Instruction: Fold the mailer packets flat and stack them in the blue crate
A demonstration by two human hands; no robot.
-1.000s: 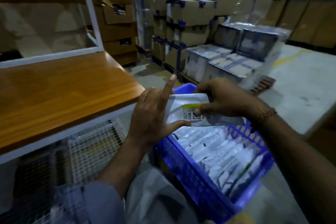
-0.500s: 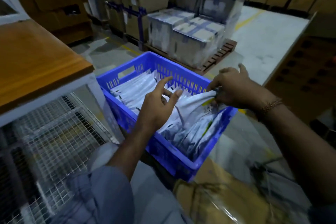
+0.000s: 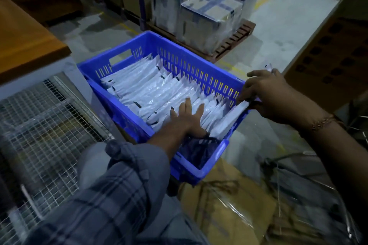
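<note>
Warehouse floor and wrapped boxes [image 3: 207,20] lay behind the blue crate [image 3: 191,55]. Half a second earlier I had the packet [image 3: 229,120] above the row; now it stood slotted at the near end, so this one was nearly stacked. My left hand [image 3: 187,119] pressed flat, fingers [image 3: 200,108] spread, on the filed packets [image 3: 151,89]; my right hand [image 3: 266,93] pinched the packet's top edge.

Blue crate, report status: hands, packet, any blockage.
Left hand open, pressing flat on the packet row. Right hand pinching the newest packet at the near end of the blue crate. Nothing in the way.
</note>
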